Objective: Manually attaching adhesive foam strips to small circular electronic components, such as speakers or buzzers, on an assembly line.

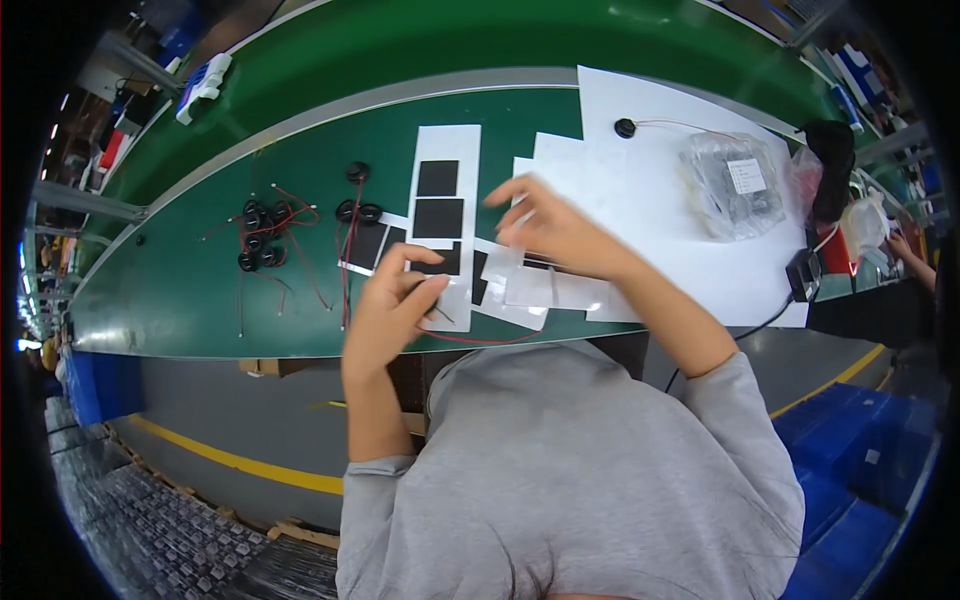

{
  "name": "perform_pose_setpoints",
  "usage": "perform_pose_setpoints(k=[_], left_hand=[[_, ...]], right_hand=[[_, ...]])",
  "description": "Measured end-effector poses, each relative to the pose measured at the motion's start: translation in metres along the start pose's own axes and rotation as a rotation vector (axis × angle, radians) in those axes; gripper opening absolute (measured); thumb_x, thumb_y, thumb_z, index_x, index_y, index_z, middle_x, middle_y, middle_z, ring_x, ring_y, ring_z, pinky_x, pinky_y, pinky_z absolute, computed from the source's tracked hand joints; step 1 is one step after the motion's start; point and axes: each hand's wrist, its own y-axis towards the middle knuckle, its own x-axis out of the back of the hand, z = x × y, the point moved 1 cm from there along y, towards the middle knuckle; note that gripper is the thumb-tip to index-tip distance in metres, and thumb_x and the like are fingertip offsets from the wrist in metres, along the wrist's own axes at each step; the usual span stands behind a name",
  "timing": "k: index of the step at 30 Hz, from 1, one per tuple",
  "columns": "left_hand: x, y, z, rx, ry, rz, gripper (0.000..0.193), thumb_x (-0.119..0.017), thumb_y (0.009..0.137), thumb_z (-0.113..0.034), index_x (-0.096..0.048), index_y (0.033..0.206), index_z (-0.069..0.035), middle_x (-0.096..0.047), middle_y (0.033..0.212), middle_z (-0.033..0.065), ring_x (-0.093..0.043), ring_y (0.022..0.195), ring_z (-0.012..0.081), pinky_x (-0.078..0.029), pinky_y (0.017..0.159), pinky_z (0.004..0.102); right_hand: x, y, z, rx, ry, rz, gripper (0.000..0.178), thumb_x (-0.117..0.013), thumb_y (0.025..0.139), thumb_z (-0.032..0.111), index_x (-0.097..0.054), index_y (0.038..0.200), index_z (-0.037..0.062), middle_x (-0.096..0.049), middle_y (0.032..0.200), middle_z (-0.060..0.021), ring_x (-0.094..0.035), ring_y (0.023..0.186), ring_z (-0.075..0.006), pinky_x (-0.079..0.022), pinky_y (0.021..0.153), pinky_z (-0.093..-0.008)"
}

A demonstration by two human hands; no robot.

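Observation:
My left hand is closed in a pinch over the lower part of a white backing strip. A small black wired part seems to be between its fingers, mostly hidden, and a red wire trails from under the hand toward the table edge. Black square pads sit in a column on the strip. To the right of the strip, my right hand hovers slightly blurred, its fingers apart and nothing visible in them. More backing sheets with black pads lie beneath and beside the strip.
Several round black parts with red and black wires lie on the green table at left. White sheets cover the right side, bearing a clear plastic bag and one round black part. Another person's hand shows far right.

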Motion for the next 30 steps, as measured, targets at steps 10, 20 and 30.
perform_pose_setpoints(k=[10,20,30], left_hand=[[0.095,0.060,-0.012,-0.332,0.992,-0.582,0.037,-0.064,0.072,-0.032,-0.052,0.085,0.001,-0.051,0.059,0.0114,-0.048,0.053,0.0243,-0.039,0.051,0.0345],[0.114,0.064,0.013,-0.340,0.775,-0.670,0.028,-0.055,0.081,-0.020,-0.049,0.100,0.000,-0.057,0.069,0.0113,-0.054,0.058,0.0226,-0.042,0.055,0.0331],[0.051,0.035,-0.021,-0.399,0.099,-0.272,0.034,-0.055,0.079,-0.011,-0.043,0.109,-0.001,-0.057,0.077,0.0070,-0.050,0.051,0.0069,-0.037,0.046,0.0180]], right_hand=[[0.128,0.015,-0.059,-0.222,-1.138,-0.570,0.034,-0.053,0.076,0.013,-0.048,0.109,0.0105,-0.046,0.111,-0.0148,-0.051,0.095,-0.0306,-0.045,0.077,-0.0391],[0.128,0.021,-0.051,-0.270,-1.121,-0.617,0.030,-0.051,0.073,0.008,-0.050,0.103,0.0110,-0.050,0.099,-0.0141,-0.057,0.079,-0.0319,-0.047,0.068,-0.0380],[0.090,0.015,0.016,0.200,-0.985,-0.756,0.021,-0.056,0.070,0.010,-0.054,0.090,0.0087,-0.052,0.088,-0.0074,-0.058,0.066,-0.0239,-0.047,0.055,-0.0326]])
